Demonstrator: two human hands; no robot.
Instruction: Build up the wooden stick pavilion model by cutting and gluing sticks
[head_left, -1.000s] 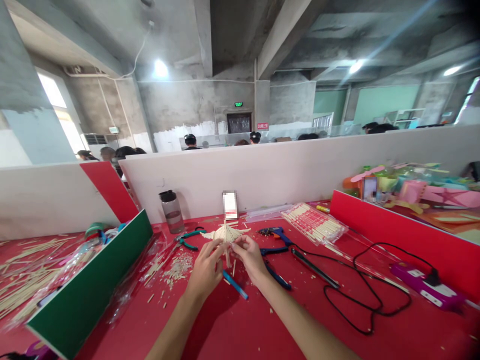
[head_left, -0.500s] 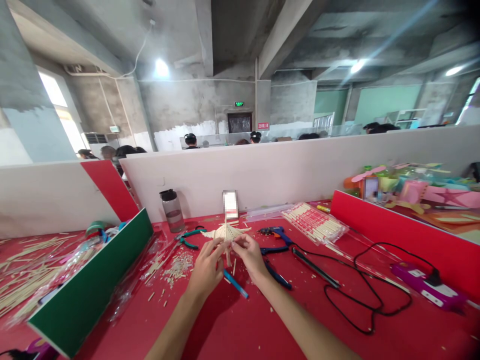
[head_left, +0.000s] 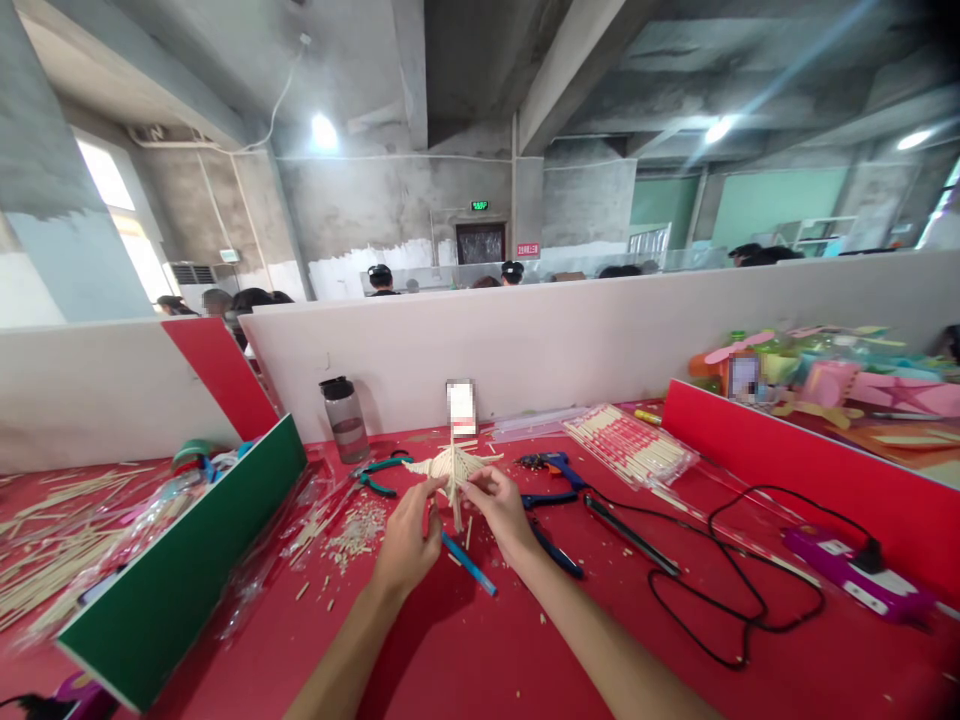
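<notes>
A small model built of pale wooden sticks (head_left: 452, 464), with wing-like sides and an upright stick at its middle, is between my two hands above the red table. My left hand (head_left: 411, 530) has its fingertips closed on the model's near left side. On the near right side, the fingers of my right hand (head_left: 501, 508) pinch the model too; the exact contact is partly hidden by the fingers. Just below the hands lies a blue pen (head_left: 471, 566). Teal-handled pliers (head_left: 379, 475) rest left of the model, and a blue glue gun (head_left: 553, 475) lies to its right.
A bottle (head_left: 346, 420) and a phone (head_left: 461, 408) stand by the white partition (head_left: 570, 340). Stick offcuts (head_left: 357, 530) litter the left. Bagged sticks (head_left: 628, 442), dark blue pliers (head_left: 556, 550), a black cable (head_left: 739, 600) and a purple power strip (head_left: 855, 572) lie right. Green (head_left: 187, 560) and red (head_left: 810, 450) dividers flank me.
My left hand has shifted slightly left and down, its fingers drawn back from the model's front, so more of the sticks shows. The right hand stays nearly where it was.
</notes>
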